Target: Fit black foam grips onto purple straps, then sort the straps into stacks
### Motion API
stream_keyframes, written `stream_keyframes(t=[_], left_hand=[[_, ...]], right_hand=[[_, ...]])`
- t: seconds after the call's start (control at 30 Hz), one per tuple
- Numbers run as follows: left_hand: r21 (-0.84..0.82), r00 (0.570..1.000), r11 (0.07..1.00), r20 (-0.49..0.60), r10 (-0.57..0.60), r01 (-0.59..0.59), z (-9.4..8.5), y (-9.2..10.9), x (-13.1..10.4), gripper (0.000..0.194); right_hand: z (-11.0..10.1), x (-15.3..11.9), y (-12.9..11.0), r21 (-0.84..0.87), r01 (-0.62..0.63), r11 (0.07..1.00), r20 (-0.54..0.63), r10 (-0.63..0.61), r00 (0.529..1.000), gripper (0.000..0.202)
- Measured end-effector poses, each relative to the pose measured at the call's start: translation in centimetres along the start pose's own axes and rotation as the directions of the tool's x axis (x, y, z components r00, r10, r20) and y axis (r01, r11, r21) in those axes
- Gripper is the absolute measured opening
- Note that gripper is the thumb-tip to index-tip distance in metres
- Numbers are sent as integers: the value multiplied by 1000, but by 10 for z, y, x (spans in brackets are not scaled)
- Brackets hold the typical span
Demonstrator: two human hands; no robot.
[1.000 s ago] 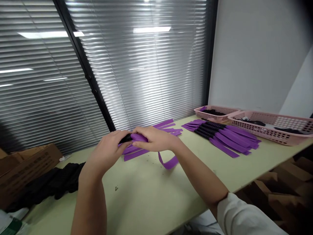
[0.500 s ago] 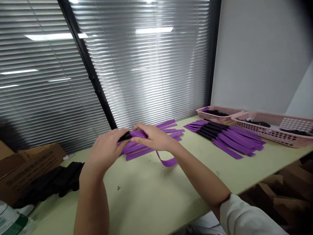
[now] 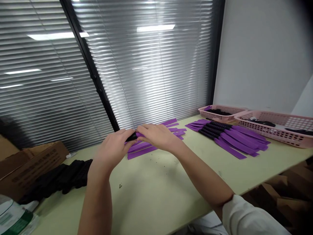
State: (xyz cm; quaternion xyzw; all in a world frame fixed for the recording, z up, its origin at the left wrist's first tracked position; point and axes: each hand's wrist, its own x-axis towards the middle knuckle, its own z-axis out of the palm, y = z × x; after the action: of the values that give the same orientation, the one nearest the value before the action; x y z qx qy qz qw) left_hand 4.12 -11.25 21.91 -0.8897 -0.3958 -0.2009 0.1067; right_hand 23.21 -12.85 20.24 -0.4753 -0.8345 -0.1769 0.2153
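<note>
Left fingers are gripping a black piece; just beside, right fingers are pinching a purple strap, the loop below them no longer showing, perhaps taken up. Beyond them, strips are lying flat.

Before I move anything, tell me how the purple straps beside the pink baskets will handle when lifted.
The purple straps look thin and flat, so their ends would probably flop. Their black ridged middles look bulkier, likely stiffer and less slippery.

Slatted blinds | cardboard box, left | 2 pink baskets, right
</note>
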Motion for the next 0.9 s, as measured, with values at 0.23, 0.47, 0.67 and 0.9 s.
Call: stream_keyframes(t=[0.23,0.47,0.67,0.9], left_hand=[[-91,1000,995,3,29,-29,1,-1,0,34],[-73,999,997,-29,-13,11,1,-10,-1,27],[4,998,1000,-64,0,0,-4,-9,-4,26],[14,1000,1000,-17,4,-3,-7,-10,-6,38]], right_hand=[[0,-1,0,51,14,999,48,-16,999,33],[-4,-3,5,241,-19,970,99,-5,995,47],[-2,-2,10,120,10,993,53,-17,998,49],[-1,0,3,-98,2,995,20,0,1000,51]])
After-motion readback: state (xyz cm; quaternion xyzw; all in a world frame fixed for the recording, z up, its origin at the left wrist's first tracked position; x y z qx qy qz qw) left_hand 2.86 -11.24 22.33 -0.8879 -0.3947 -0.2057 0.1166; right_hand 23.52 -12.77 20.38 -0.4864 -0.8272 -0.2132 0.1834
